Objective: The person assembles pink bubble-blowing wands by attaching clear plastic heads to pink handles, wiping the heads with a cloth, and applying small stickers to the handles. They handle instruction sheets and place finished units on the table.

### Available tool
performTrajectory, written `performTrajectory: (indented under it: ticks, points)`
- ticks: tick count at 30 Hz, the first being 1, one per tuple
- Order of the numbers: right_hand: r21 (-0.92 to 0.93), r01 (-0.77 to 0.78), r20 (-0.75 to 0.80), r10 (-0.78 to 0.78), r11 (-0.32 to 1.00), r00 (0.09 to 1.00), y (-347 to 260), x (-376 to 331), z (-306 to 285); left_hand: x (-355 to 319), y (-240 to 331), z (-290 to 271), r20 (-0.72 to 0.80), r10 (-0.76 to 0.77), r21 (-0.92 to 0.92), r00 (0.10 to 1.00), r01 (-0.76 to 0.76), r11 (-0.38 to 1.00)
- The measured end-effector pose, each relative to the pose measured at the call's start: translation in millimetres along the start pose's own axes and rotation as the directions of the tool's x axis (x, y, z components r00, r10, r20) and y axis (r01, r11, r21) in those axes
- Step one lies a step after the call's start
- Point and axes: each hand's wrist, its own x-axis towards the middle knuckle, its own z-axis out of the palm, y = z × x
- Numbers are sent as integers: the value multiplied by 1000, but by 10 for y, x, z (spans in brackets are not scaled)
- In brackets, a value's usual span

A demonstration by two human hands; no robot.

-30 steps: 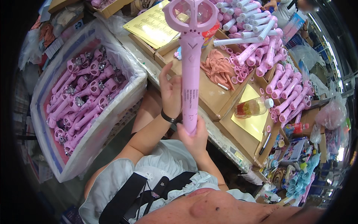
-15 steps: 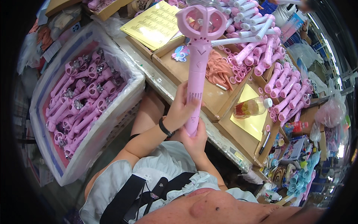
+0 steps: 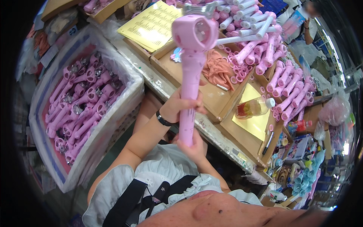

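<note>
While two hands [image 3: 185, 125] grip one pink wand [image 3: 190, 72], one bottle [image 3: 254, 107] lies nearby.

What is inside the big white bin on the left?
The white bin is lined with clear plastic and heaped with pink toy wands, some with shiny metal bits. The pile covers the bin's bottom, so that cannot be seen.

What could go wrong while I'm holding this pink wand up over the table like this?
The left hand and right hand grip only the lower handle of the pink wand, so its heavy round head might tip or slip. A drop could hit the small bottle lying on the yellow sheet just beyond.
</note>
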Motion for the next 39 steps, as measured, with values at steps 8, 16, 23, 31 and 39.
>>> performTrajectory:
  ticks: [8, 16, 23, 31, 39]
  points:
    - [45, -14, -44, 16, 999, 999, -127, -192, -345, 153, -265, 217, -2, -16, 433, 1000, 15, 901]
    - [106, 308, -459, -228, 945, 859, -1243, -472, -1349, -47, -684, 11, 255, -270, 858, 928, -89, 506]
    - [-87, 116, -665, -145, 989, 733, -2013, 814, -3053, -732, -690, -389, -218, -259, 761, 941, 330, 559]
    - [-119, 37, -816, -119, 992, 565, -1391, 2288, -4273, -1388, -400, -335, -404, -188, 896, 895, 429, 116]
    - [-790, -529, -586, -635, 309, 503, -1073, 2534, -4393, -1250, -237, -267, -327, -26, 945, 945, 327, 3]
